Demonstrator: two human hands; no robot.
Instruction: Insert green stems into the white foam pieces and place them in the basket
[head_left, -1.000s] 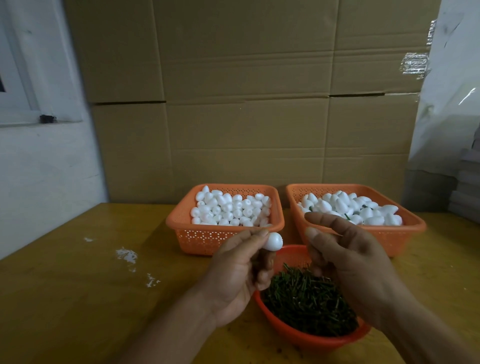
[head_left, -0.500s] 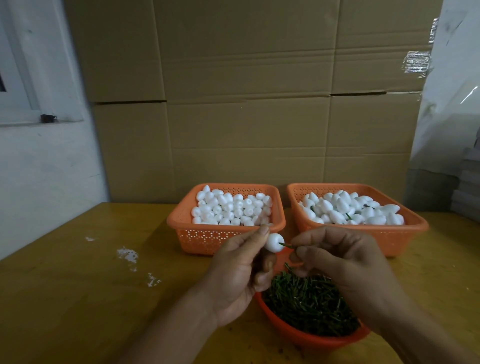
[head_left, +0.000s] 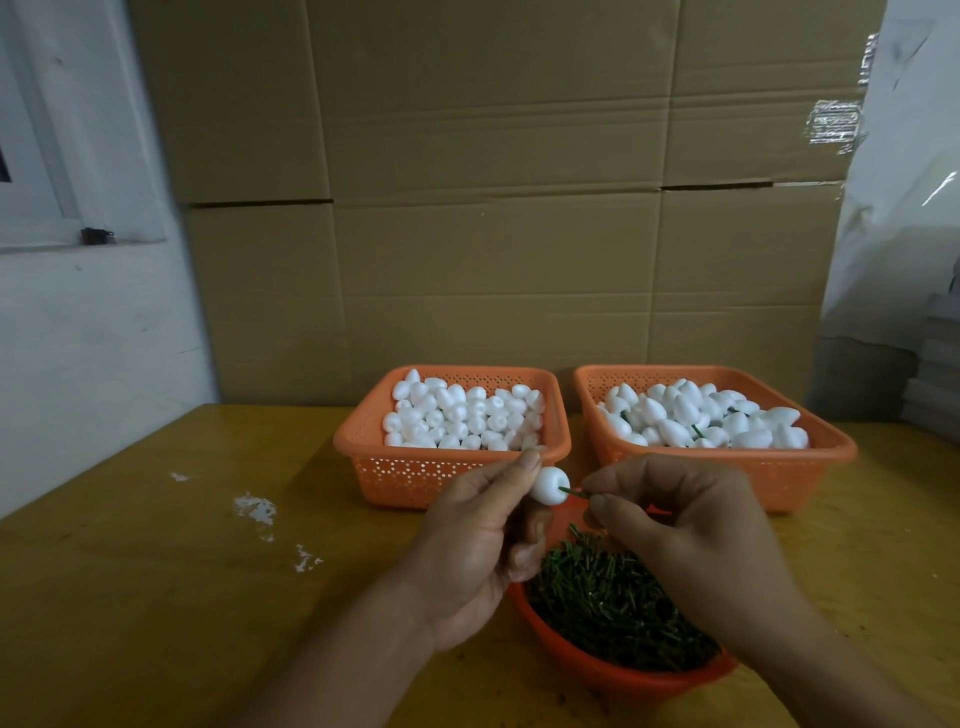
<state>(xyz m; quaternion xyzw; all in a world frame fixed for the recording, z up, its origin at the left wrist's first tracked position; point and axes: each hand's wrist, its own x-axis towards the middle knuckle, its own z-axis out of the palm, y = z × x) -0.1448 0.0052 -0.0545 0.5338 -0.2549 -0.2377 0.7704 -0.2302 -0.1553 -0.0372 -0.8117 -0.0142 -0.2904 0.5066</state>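
My left hand (head_left: 478, 545) pinches a white foam piece (head_left: 549, 485) between fingertips and thumb, just above an orange bowl (head_left: 623, 675) heaped with green stems (head_left: 613, 597). My right hand (head_left: 675, 525) pinches one green stem (head_left: 574, 492) whose tip sits in the foam piece's hole. Behind stand two orange baskets. The left basket (head_left: 441, 467) holds plain foam pieces. In the right basket (head_left: 737, 467) lie foam pieces with short green stems sticking out of some.
The yellow wooden table (head_left: 156, 597) has white foam crumbs (head_left: 254, 509) at the left. A wall of cardboard boxes (head_left: 493, 208) rises behind the baskets. A white wall stands at the left and plastic-wrapped goods (head_left: 904, 208) at the right.
My right hand came in from the right basket towards the left hand and now holds a stem against the foam piece. The left hand kept the foam piece almost still.
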